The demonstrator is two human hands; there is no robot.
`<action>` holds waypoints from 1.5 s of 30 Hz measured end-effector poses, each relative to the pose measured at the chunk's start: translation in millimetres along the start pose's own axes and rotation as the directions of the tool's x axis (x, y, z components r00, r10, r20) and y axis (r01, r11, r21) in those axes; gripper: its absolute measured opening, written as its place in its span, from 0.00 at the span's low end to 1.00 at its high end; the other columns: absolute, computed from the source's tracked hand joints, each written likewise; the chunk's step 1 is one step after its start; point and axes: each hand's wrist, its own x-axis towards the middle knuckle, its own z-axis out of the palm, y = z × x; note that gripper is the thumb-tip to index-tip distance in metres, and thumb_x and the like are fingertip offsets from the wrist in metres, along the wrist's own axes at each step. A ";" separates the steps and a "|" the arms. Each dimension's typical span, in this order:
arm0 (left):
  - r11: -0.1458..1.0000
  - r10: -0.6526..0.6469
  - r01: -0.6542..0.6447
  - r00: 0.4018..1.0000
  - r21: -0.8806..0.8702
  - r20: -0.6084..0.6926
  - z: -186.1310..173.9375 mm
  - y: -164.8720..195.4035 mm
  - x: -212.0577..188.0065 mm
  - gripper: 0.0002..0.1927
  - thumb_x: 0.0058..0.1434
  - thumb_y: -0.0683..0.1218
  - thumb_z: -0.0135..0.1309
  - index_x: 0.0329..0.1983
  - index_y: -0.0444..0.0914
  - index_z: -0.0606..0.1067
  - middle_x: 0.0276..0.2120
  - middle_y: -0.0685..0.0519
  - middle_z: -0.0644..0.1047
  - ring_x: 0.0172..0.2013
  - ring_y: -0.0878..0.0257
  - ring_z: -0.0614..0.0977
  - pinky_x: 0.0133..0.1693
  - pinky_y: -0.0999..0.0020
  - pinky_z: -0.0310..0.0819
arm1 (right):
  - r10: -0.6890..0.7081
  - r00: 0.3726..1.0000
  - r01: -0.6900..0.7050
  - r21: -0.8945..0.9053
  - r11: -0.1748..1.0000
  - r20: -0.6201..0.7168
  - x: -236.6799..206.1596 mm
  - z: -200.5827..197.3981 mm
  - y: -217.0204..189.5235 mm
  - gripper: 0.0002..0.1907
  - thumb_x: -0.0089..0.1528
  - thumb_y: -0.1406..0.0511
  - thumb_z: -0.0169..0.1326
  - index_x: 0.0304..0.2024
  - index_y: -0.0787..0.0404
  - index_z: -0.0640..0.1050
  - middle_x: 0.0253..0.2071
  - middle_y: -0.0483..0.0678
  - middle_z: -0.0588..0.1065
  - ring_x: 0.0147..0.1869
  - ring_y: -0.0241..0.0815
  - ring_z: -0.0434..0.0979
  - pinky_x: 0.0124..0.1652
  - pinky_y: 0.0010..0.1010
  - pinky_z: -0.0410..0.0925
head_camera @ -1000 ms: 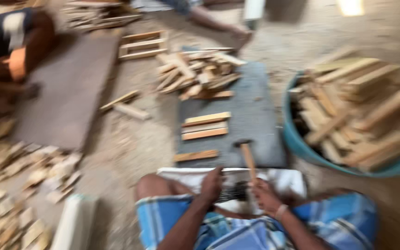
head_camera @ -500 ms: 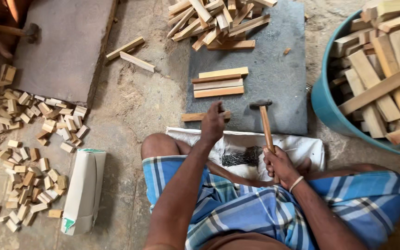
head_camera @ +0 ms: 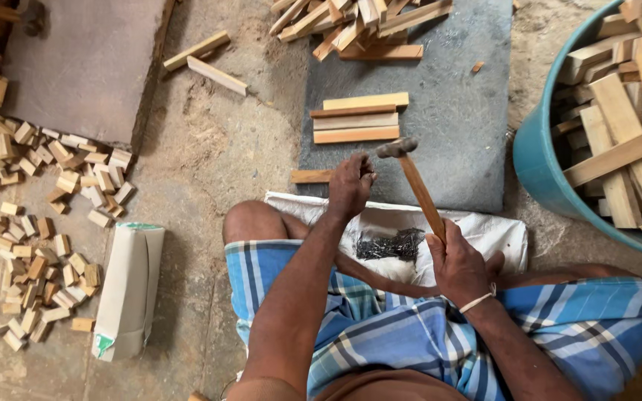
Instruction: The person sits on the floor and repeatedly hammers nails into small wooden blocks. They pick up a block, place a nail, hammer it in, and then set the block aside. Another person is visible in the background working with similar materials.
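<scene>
Hammer (head_camera: pixel 416 186), wooden-handled with a dark metal head: held by the right hand (head_camera: pixel 461 266), whose fingers are wrapped fully round the lower handle; the head is raised just above the near edge of the grey stone slab (head_camera: pixel 455 111) and sits just beside the left hand.

Head view, remaining entries:
- Left hand (head_camera: pixel 351 186): fingers curled down and pinched together over a short flat wooden strip (head_camera: pixel 310 176) lying on the slab's near edge; what, if anything, is pinched between the fingertips cannot be told.
- Stack of four flat wooden slats (head_camera: pixel 358 119): laid side by side on the slab, just beyond the left hand.
- Loose heap of wooden sticks (head_camera: pixel 358 22): at the slab's far end.
- White woven sack (head_camera: pixel 484 230): spread across the person's lap and floor, carrying a pile of small dark nails (head_camera: pixel 389 245).
- Teal plastic tub (head_camera: pixel 540 171): right of the slab, filled with wooden offcuts.
- Small wooden blocks (head_camera: pixel 39 215): scattered on the floor at left.
- White carton with green trim (head_camera: pixel 129 286): lying beside the left knee.
</scene>
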 end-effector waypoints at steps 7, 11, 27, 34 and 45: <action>0.999 0.018 -0.016 0.999 0.035 -0.038 -0.9 1.8 0.3 0.21 0.61 0.44 0.64 0.56 0.39 0.71 0.39 0.45 0.78 0.40 0.50 0.79 0.43 0.52 0.75 | -0.026 0.996 0.035 -0.111 0.993 0.083 7.6 -8.0 -18.4 0.20 0.69 0.57 0.48 0.57 0.64 0.69 0.36 0.63 0.78 0.35 0.69 0.79 0.31 0.57 0.70; 0.994 0.055 -0.056 0.998 -0.095 -0.005 -8.5 0.1 -0.9 0.27 0.59 0.40 0.61 0.62 0.40 0.68 0.40 0.46 0.80 0.42 0.52 0.81 0.48 0.52 0.78 | -0.153 0.977 0.158 0.024 0.987 -0.151 -8.3 -18.8 -2.9 0.23 0.68 0.55 0.49 0.58 0.65 0.68 0.33 0.62 0.77 0.34 0.65 0.80 0.30 0.52 0.70; 0.936 0.348 -0.352 0.925 0.001 0.152 -39.0 0.4 11.6 0.22 0.62 0.39 0.47 0.61 0.39 0.73 0.64 0.40 0.74 0.64 0.43 0.75 0.67 0.51 0.68 | 0.206 0.978 -0.205 0.103 0.973 -0.001 -8.2 22.6 25.9 0.21 0.70 0.57 0.48 0.62 0.61 0.70 0.33 0.59 0.78 0.36 0.57 0.81 0.35 0.50 0.71; 0.662 -0.054 -0.245 0.927 0.708 0.372 -101.6 -31.6 55.9 0.13 0.74 0.40 0.45 0.58 0.43 0.75 0.56 0.49 0.78 0.59 0.54 0.78 0.62 0.53 0.72 | 0.524 0.782 -0.612 0.576 0.543 0.338 -1.4 24.5 55.8 0.13 0.69 0.56 0.50 0.37 0.58 0.71 0.23 0.40 0.64 0.21 0.32 0.60 0.18 0.28 0.55; 0.873 0.050 -0.093 0.994 0.478 0.101 -53.2 21.7 49.3 0.30 0.62 0.47 0.56 0.68 0.35 0.68 0.65 0.42 0.70 0.59 0.46 0.70 0.61 0.43 0.59 | 0.530 0.769 -0.622 0.610 0.491 0.357 13.9 31.8 56.8 0.14 0.68 0.57 0.52 0.35 0.59 0.69 0.22 0.40 0.64 0.20 0.31 0.60 0.17 0.26 0.58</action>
